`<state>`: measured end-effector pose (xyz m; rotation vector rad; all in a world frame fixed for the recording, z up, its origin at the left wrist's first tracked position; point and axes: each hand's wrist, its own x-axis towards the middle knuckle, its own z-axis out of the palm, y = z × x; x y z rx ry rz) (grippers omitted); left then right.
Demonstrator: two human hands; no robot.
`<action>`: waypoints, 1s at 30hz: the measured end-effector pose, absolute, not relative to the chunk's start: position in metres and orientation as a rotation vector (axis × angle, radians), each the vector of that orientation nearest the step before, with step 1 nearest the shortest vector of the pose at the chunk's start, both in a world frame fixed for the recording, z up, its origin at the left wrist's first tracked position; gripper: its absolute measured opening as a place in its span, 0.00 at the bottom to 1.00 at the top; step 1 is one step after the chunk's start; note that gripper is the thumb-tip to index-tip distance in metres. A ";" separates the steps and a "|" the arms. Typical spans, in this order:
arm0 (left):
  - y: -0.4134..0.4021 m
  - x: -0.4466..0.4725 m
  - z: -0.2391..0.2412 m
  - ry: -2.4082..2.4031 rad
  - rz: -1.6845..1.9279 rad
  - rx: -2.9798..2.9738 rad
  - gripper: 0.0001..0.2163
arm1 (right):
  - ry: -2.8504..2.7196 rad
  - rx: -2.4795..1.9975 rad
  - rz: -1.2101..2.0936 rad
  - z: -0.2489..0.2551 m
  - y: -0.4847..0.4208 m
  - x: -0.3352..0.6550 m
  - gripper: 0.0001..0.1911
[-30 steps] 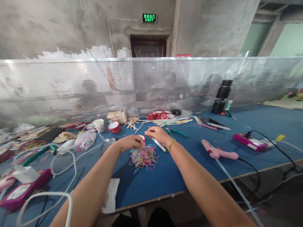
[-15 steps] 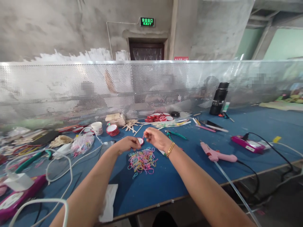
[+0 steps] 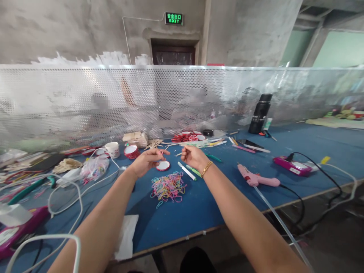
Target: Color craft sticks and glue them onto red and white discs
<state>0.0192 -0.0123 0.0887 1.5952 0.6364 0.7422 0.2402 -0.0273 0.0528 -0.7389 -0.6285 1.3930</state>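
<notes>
My left hand point(image 3: 148, 160) and my right hand point(image 3: 193, 156) hover a little above the blue table point(image 3: 199, 212), a short gap between them. Each hand has thumb and forefinger pinched together; what they pinch is too small to make out. A round red-rimmed cap with a white face point(image 3: 163, 165) lies flat on the table just below my left fingertips, touched by neither hand. A loose pile of coloured rubber bands point(image 3: 167, 187) lies in front of both hands. A white and green pen point(image 3: 187, 171) lies under my right hand.
A pink glue gun point(image 3: 257, 178) with a black cord lies to the right, a purple device point(image 3: 292, 167) beyond it. Red caps point(image 3: 187, 137), wooden sticks, a paper cup point(image 3: 113, 149) and a black flask point(image 3: 259, 113) stand by the perforated metal screen point(image 3: 71, 102). White cables point(image 3: 65, 189) and a tissue point(image 3: 126, 237) lie left.
The hands have lifted and drawn apart. The red-rimmed cap, held at my left fingertips before, now lies on the table. The camera has shifted slightly.
</notes>
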 end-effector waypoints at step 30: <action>-0.039 0.051 0.083 0.783 0.790 2.651 0.08 | -0.881 -0.838 1.336 0.036 -0.039 0.189 0.16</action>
